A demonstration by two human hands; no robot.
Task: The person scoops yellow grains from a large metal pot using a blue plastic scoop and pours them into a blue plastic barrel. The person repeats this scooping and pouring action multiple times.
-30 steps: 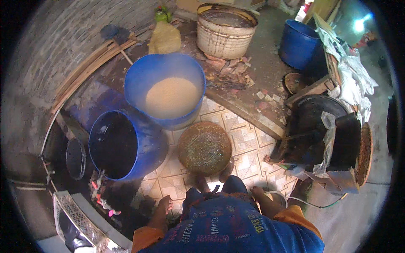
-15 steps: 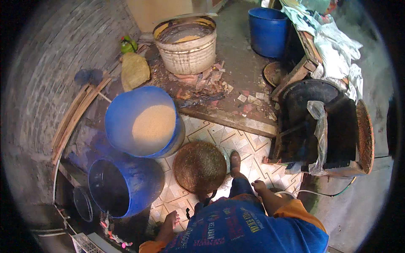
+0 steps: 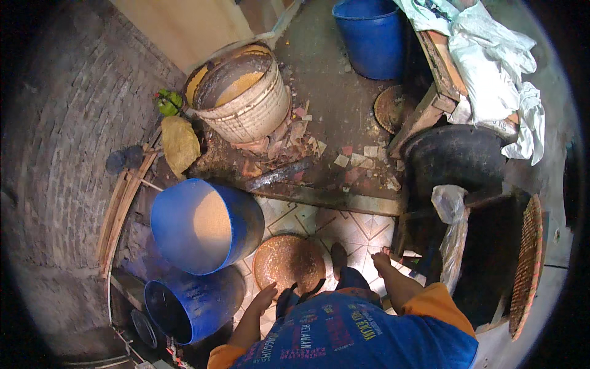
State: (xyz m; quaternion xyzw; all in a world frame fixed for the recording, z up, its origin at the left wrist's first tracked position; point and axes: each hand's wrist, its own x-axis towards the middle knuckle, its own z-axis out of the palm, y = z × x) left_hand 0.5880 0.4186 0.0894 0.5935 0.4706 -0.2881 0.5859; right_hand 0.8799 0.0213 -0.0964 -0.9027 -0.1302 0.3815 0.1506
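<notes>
My left hand (image 3: 266,297) hangs low beside my body with its fingers apart and nothing in it. It is close to a round woven tray (image 3: 289,264) lying on the tiled floor just in front of my feet. Out to the right, my right hand (image 3: 381,261) is held over the tiles, apart from everything around it. Its fingers are foreshortened and loosely bent, and no object shows in them. Left of the tray, a blue barrel (image 3: 249,215) holds pale, grain-like material (image 3: 212,224). A second blue barrel (image 3: 215,307) with a dark inside stands nearer me.
Ahead, a raised edge (image 3: 344,200) separates the tiles from a dark floor. A large whitish tub (image 3: 249,117) stands there on scraps, with a blue bin (image 3: 372,46) farther back. Right are a black basin (image 3: 455,147), plastic-draped box (image 3: 452,240) and woven tray (image 3: 527,264). Planks (image 3: 126,209) lean left.
My view has shifted, with the tub and barrels now farther left. My left hand has risen toward the floor tray, and my right arm reaches slightly farther forward.
</notes>
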